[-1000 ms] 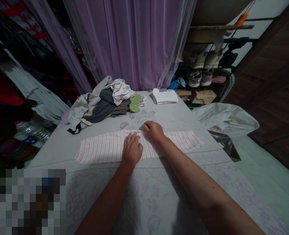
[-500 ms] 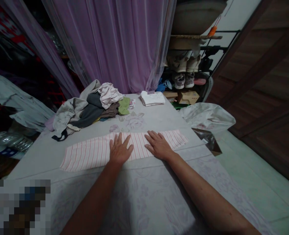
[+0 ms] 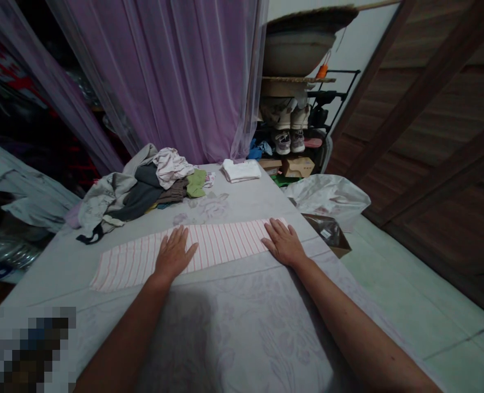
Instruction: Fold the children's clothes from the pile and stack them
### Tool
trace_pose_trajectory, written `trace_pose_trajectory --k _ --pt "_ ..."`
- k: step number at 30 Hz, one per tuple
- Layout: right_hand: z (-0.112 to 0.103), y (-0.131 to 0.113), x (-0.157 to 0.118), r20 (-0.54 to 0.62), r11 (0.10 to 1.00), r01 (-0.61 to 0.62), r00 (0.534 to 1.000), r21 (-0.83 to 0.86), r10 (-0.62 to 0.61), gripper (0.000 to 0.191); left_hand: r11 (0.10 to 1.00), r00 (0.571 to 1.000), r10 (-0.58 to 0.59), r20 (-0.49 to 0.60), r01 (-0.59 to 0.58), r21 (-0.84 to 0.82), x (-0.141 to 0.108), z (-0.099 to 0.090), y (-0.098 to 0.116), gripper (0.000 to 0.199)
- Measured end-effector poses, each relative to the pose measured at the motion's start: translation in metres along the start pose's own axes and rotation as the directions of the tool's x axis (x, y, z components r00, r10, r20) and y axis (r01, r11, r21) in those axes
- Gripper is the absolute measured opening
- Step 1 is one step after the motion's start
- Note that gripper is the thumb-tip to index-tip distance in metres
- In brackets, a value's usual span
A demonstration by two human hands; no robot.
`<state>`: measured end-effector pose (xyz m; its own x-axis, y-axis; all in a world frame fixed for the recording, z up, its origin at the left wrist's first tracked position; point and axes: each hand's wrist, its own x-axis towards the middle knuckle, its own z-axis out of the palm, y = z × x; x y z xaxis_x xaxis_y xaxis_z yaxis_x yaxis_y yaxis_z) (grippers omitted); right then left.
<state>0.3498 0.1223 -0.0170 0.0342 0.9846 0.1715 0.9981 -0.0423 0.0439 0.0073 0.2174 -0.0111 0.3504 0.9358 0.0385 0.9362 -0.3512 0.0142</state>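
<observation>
A long, narrow strip of folded cloth with pink and white stripes [image 3: 221, 242] lies across the flower-patterned sheet [image 3: 242, 316]. My left hand [image 3: 174, 252] rests flat on the striped cloth, left of its middle, with the thumb spread. On the right end of the cloth lies my right hand [image 3: 283, 243], palm down with fingers extended, covering part of that end. Neither hand grasps anything. Beyond the cloth stands a heap of crumpled clothes [image 3: 143, 185], and a folded white cloth [image 3: 241, 171] lies near the far edge.
Purple curtains [image 3: 176, 82] hang behind the far edge. At the back right, a rack holds shoes [image 3: 290, 141] and a large basin [image 3: 295, 52]. A silvery plastic bag [image 3: 328, 195] and an open cardboard box [image 3: 328, 234] sit beside the right edge, near a wooden door [image 3: 430, 136].
My hands have moved apart along the striped cloth, the left one leftward and the right one to the right end. The camera view has shifted a little to the right.
</observation>
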Motion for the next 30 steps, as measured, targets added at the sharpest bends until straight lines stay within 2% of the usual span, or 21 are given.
trace_pose_trajectory --k 5,13,16,19,24,30 --pt "0.008 0.001 -0.001 -0.076 1.0 0.004 0.997 -0.013 -0.005 0.052 0.998 0.998 0.065 0.016 -0.065 0.014 -0.026 -0.006 -0.032 0.061" --pt "0.016 0.004 0.0 -0.119 1.0 0.012 0.993 -0.01 -0.013 0.052 0.995 0.995 -0.095 0.002 0.095 0.026 -0.065 -0.014 -0.097 0.058" --pt "0.017 0.004 0.0 -0.121 1.0 0.013 0.993 -0.014 -0.015 0.052 0.993 0.994 -0.111 -0.021 0.111 0.03 -0.071 -0.014 -0.112 0.056" --pt "0.016 0.003 -0.001 -0.12 1.0 0.006 0.993 -0.021 -0.008 0.052 0.991 0.992 -0.127 -0.026 0.128 0.043 -0.072 -0.015 -0.114 0.056" --pt "0.014 0.002 -0.001 -0.117 1.0 0.011 0.993 -0.024 -0.014 0.051 0.977 0.975 -0.212 0.074 0.21 0.036 -0.06 -0.02 -0.102 0.059" --pt "0.016 0.002 -0.001 -0.122 0.999 0.015 0.992 -0.045 -0.02 0.051 0.993 0.991 -0.117 0.07 0.118 -0.009 -0.043 -0.013 -0.081 0.063"
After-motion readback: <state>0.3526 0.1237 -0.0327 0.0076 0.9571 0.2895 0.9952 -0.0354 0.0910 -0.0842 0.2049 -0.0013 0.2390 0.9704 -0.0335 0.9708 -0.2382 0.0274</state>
